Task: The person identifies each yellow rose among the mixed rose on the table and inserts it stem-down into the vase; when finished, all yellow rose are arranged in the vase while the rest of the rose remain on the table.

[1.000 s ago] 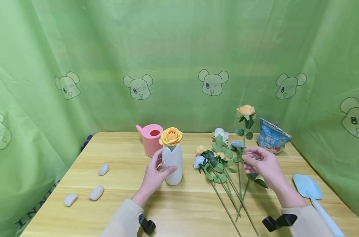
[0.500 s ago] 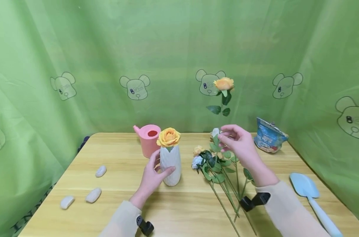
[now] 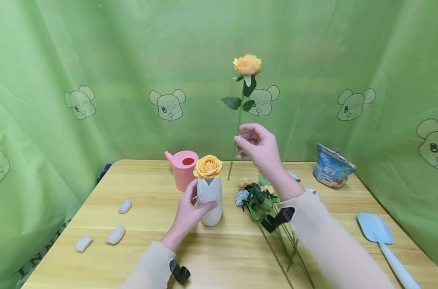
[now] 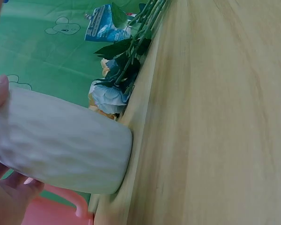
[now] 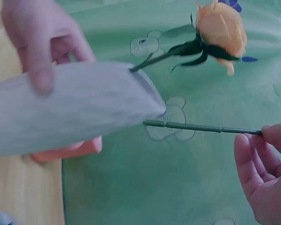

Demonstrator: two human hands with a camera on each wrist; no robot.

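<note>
A white textured vase (image 3: 212, 202) stands upright on the table, an orange-yellow rose (image 3: 208, 167) in its mouth. My left hand (image 3: 187, 214) grips the vase from the left, thumb across its front; the left wrist view shows fingers on both sides of the vase (image 4: 61, 140). Above and to the right, my right hand (image 3: 260, 148) pinches the green stem of a second orange rose (image 3: 247, 66), its bloom raised high. In the right wrist view the lower end of that stem (image 5: 192, 127) overlaps the backdrop close beside the vase rim.
Several loose blue and peach artificial flowers (image 3: 258, 198) lie right of the vase. Behind it is a pink watering can (image 3: 184, 176). A blue snack bag (image 3: 331, 166) stands at the back right, a light blue shovel (image 3: 376, 228) at the right. Stones (image 3: 116, 235) lie on the left.
My right hand has lifted the second rose from the right-hand flowers and carried it up and left toward the vase. My left hand has stayed on the vase.
</note>
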